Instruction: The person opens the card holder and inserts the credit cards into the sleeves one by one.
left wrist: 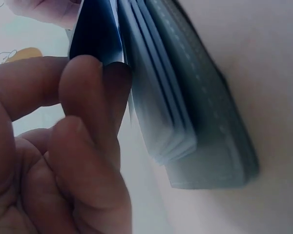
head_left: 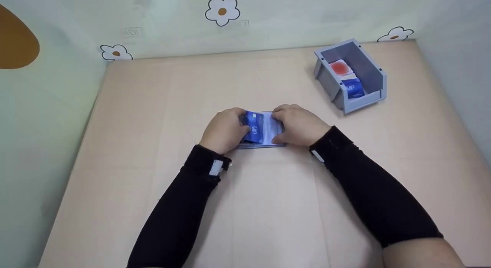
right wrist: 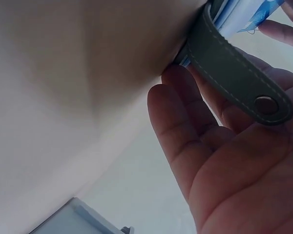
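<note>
A card holder (head_left: 271, 129) with clear sleeves lies spread on the table in front of me. My left hand (head_left: 225, 129) pinches a blue card (head_left: 256, 134) printed "VIP" between thumb and fingers over the sleeves. In the left wrist view the stacked sleeves (left wrist: 158, 112) and the stitched grey-green cover (left wrist: 210, 165) show beside the fingers. My right hand (head_left: 301, 124) grips the holder's right side, thumb at the near edge and fingers at the far edge. The strap (right wrist: 234, 75) with its round snap sticks out over that palm in the right wrist view. Whether the card is inside a sleeve I cannot tell.
A grey bin (head_left: 362, 103) stands at the back right of the table (head_left: 184, 91). Inside it lie a blue card (head_left: 353, 88) and a white card with a red circle (head_left: 340, 67). A flower-patterned wall (head_left: 268, 30) borders the table's far side.
</note>
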The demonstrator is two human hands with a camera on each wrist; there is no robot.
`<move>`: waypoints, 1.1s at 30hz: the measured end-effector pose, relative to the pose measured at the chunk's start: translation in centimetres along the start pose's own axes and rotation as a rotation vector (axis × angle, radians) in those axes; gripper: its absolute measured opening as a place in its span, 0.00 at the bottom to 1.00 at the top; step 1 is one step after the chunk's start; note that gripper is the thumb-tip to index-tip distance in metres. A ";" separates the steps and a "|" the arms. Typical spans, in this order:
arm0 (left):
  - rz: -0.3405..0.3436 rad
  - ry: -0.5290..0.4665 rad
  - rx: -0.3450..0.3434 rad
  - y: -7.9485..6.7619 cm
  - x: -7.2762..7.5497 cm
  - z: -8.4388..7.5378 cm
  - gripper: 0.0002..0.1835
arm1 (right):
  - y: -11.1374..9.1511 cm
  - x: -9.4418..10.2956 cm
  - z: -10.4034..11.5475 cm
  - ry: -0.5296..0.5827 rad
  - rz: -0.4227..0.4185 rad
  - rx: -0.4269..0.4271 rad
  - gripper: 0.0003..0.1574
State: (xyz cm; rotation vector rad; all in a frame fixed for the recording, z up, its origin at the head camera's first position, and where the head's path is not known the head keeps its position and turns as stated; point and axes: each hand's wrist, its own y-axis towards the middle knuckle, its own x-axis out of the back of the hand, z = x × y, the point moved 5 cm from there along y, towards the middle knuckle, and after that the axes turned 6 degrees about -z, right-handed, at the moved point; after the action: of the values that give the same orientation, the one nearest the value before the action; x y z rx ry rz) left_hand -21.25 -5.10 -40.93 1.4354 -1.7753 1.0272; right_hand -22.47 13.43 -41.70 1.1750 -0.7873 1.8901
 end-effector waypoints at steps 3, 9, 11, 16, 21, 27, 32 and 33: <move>-0.005 -0.002 -0.003 0.0 0.0 0.0 0.30 | -0.1 0.1 -0.1 0.013 0.001 0.009 0.53; -0.032 -0.007 -0.013 -0.1 0.2 0.0 0.28 | -0.4 0.1 -0.2 0.025 0.007 0.027 0.58; -0.035 -0.008 -0.017 -0.2 0.1 -0.1 0.28 | -0.4 0.2 -0.1 0.019 0.006 0.039 0.57; -0.014 -0.027 -0.010 -0.3 -0.1 -0.4 0.29 | -0.4 0.2 0.0 0.011 0.004 0.053 0.55; 0.010 -0.038 -0.018 -0.3 -0.5 -0.6 0.30 | -0.3 0.1 0.1 0.003 0.003 0.053 0.55; 0.016 -0.030 -0.061 -0.5 -0.9 -1.2 0.30 | -0.3 0.1 0.1 0.006 -0.003 0.033 0.57; 0.012 -0.031 -0.085 -0.7 -1.3 -1.6 0.29 | -0.3 -0.1 0.0 -0.001 -0.004 0.027 0.60; 0.014 -0.034 -0.086 -0.8 -1.4 -1.6 0.29 | -0.3 0.0 0.0 -0.002 -0.004 0.026 0.61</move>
State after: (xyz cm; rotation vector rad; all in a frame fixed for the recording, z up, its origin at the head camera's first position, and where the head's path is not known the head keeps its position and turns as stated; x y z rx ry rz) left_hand -20.20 -3.11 -41.14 1.3975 -1.8337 0.9264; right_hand -22.18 13.58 -41.70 1.1930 -0.7633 1.9016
